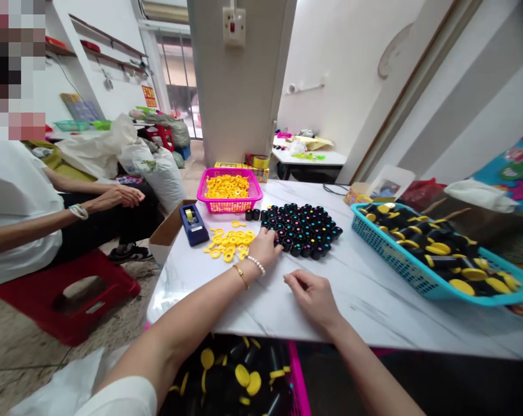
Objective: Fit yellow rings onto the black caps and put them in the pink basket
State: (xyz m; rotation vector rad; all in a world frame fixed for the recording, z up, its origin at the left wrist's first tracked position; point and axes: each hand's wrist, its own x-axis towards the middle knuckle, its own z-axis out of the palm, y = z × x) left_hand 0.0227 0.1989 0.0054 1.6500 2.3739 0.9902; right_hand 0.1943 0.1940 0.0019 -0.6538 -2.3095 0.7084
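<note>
My left hand [264, 249] reaches to the near left edge of a packed cluster of small black cylinders [304, 228] with coloured dots on top. Its fingers and thumb close around one of these cylinders, mostly hidden by the hand. My right hand [315, 294] rests low over the white marbled table, fingers curled and thumb against the index finger; what it holds, if anything, is hidden. Loose yellow rings with tabs [229, 242] lie left of my left hand. Behind them, a pink basket [230, 205] holds more yellow ring pieces [227, 186].
A blue tape dispenser [194, 224] stands at the left edge. On the right, a turquoise basket [400, 271] holds black tubes with yellow caps. Similar capped tubes fill a pink-rimmed container [299, 378] below the table edge. Another person [22, 214] sits at left near a red stool [70, 300].
</note>
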